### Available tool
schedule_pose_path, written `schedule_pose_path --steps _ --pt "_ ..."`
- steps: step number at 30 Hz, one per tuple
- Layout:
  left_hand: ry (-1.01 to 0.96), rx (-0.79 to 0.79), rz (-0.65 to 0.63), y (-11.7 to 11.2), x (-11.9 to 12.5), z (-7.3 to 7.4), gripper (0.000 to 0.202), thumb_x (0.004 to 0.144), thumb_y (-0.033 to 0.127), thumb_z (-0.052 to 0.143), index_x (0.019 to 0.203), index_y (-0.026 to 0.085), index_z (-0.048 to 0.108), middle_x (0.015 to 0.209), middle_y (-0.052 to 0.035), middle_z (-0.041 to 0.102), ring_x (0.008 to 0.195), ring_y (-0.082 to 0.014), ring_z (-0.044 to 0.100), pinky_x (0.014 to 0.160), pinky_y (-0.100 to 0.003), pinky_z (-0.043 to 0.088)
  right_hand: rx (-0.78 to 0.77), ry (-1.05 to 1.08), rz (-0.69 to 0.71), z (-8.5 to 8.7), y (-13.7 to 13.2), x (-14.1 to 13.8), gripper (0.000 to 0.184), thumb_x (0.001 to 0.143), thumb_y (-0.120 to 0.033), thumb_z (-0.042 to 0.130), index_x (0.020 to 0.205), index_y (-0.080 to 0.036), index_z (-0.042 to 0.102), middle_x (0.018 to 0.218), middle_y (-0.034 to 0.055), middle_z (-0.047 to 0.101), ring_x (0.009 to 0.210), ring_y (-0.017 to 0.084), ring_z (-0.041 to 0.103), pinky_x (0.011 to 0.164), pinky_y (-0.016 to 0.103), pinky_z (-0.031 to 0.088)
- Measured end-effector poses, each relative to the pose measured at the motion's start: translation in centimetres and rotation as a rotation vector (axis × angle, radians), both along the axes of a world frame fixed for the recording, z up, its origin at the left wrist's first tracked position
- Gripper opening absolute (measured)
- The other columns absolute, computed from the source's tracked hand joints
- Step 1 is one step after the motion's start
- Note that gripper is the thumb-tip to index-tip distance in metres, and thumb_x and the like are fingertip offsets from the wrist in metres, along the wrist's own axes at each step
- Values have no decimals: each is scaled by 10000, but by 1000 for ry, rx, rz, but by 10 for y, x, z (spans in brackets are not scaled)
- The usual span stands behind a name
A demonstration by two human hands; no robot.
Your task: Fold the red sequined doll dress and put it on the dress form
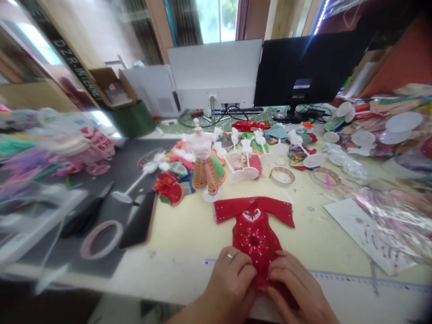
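Left hand and right hand side by side at the near table edge, both closed on the lower end of a red dress, fingers curled over gathered cloth. Silver ring on one left finger. Dress lying flat on a pale yellow table, sleeves spread wide, white stitched motif and small white dots across the chest. Just beyond the right hand, a long ruler along the table's near side.

Farther out, a white doll stand in a patterned orange-and-green skirt, ringed by red and green cloth scraps and more white stands. Clear tape roll to the right; pink tape roll on a dark mat to the left.

Likely risks: cloth slipping off the table edge if dragged toward the body, creasing under tight fingers, and seams tearing or small dots loosening under a hard pull.
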State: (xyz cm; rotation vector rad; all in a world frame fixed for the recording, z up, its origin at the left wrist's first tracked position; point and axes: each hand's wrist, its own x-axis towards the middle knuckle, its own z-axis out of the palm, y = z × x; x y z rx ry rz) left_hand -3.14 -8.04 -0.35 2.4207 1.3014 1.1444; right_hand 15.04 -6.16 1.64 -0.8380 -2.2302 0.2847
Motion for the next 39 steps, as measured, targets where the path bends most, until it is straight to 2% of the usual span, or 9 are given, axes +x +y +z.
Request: schedule_pose_path --steps 2,4,8,13,17,22,27,33,39 --pt "-49 67 15 0 2 -2 98 716 116 477 791 155 526 754 -80 586 699 -200 488 656 -359 426 77 -65 -19 -3 2 0 274 770 -216 572 1035 -155 542 945 93 654 927 230 601 899 407 473" --pt "-73 118 5 0 3 -1 113 708 124 475 806 164 514 743 -79 591 683 -195 488 661 -360 428 136 -118 -46 -7 5 -1 345 750 -199 554 1088 -132 547 1020 117 641 983 248 582 920 437 454" --pt "-75 183 -14 1 5 3 83 728 138 488 800 175 505 692 -59 588 649 -185 488 703 -381 437 183 -87 -81 -10 12 -2 325 700 -60 438 978 -142 585 1006 115 632 987 235 568 927 457 431" --pt "40 173 143 7 7 7 242 754 176 499 982 113 552 889 -145 602 801 -254 528 737 -438 446 192 -13 -53 -9 14 -6 357 661 -26 406 949 -154 573 946 90 639 945 213 571 928 448 426" --pt "6 110 179 13 10 9 164 758 109 440 845 159 570 802 -98 595 757 -223 528 717 -410 446 177 -4 -38 -10 10 -5 366 643 -38 417 958 -156 562 948 87 634 959 216 564 935 450 417" --pt "-35 161 149 13 16 14 189 748 98 425 872 176 546 753 -71 619 711 -203 540 783 -422 439 129 -93 -100 -11 7 -8 493 670 -87 457 1160 -98 510 1140 149 575 1110 278 491 982 515 350" --pt "-23 207 100 12 16 16 203 742 80 418 886 169 531 720 -57 611 671 -191 539 851 -436 414 145 -39 -137 -8 13 -12 410 673 -2 404 1031 -129 560 1050 122 608 1045 253 511 965 506 353" --pt "47 178 224 16 5 15 192 781 52 432 874 154 566 746 -63 585 712 -199 526 758 -395 422 158 53 -23 -6 11 -16 379 628 -22 406 960 -130 554 865 76 604 875 210 540 951 501 365" --pt "-44 206 139 10 8 21 165 783 97 455 876 136 586 907 -101 606 862 -216 522 856 -411 414 141 -19 -109 -6 12 -18 369 724 -20 439 1059 -112 564 962 116 582 934 233 514 926 509 360"
